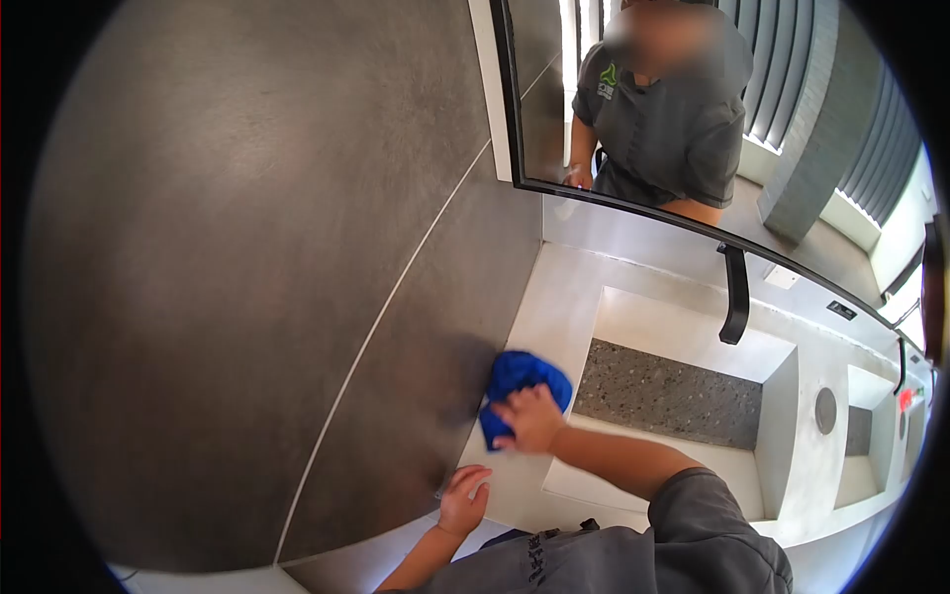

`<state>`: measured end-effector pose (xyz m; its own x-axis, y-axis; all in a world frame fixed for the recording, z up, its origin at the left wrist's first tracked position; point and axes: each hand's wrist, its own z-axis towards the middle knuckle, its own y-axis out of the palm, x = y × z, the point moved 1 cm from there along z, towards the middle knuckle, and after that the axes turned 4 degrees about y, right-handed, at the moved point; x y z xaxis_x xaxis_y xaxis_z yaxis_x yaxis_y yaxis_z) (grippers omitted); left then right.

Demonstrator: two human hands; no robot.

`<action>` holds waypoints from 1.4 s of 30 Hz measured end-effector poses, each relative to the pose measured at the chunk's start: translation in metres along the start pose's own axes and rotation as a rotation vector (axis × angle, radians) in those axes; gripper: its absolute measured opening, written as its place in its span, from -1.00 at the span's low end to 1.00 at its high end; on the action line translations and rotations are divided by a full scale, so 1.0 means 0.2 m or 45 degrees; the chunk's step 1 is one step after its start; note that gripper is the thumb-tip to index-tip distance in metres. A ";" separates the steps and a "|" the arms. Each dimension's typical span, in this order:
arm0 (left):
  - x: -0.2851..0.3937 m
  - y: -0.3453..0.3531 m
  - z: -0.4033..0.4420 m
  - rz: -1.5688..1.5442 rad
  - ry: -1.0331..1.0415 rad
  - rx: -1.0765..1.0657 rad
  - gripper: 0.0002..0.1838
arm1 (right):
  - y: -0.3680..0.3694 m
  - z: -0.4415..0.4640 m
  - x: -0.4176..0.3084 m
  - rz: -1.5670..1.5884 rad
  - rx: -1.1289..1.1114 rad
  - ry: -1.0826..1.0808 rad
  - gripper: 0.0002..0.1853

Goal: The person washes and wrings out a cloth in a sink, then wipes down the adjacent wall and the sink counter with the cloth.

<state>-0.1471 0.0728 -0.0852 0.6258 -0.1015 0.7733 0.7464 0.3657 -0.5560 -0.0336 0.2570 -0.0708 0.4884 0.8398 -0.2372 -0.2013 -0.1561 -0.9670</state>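
Observation:
A crumpled blue cloth point(524, 371) lies on the white countertop point(569, 287), in the narrow strip between the dark wall and the sink. My right hand point(531, 421) presses down on it from above, fingers bent into the fabric. Lower down, my left hand point(463, 502) is by the counter's front corner, next to the wall. Its fingers are outstretched and no object shows in it. Whether it touches the counter or the wall is hard to tell.
The dark tiled wall point(247, 247) borders the counter on the left. A sink with a speckled stone base point(668, 396) lies to the right, under a black faucet point(733, 297). A round grey disc point(825, 411) separates it from another sink point(859, 433). A black-framed mirror point(614, 205) hangs above.

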 end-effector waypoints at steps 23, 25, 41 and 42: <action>-0.10 0.21 0.15 0.484 -0.125 -0.032 -0.59 | 0.02 0.44 0.98 -0.138 0.330 0.354 -0.53; -0.09 0.22 0.15 0.490 -0.141 -0.045 -0.59 | -0.03 0.29 0.98 0.065 0.274 0.085 -0.52; -0.08 0.21 0.16 0.554 -0.139 -0.044 -0.58 | -0.89 0.29 1.75 -1.055 1.422 0.537 -0.50; -0.07 0.20 0.16 0.560 -0.149 -0.067 -0.57 | -0.86 0.36 1.68 -1.058 1.411 0.570 -0.50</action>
<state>-0.1328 0.1188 -0.1090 0.8583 0.1588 0.4880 0.4280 0.3031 -0.8514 0.1040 0.6048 0.0233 0.9650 0.2246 0.1353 -0.1720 0.9318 -0.3197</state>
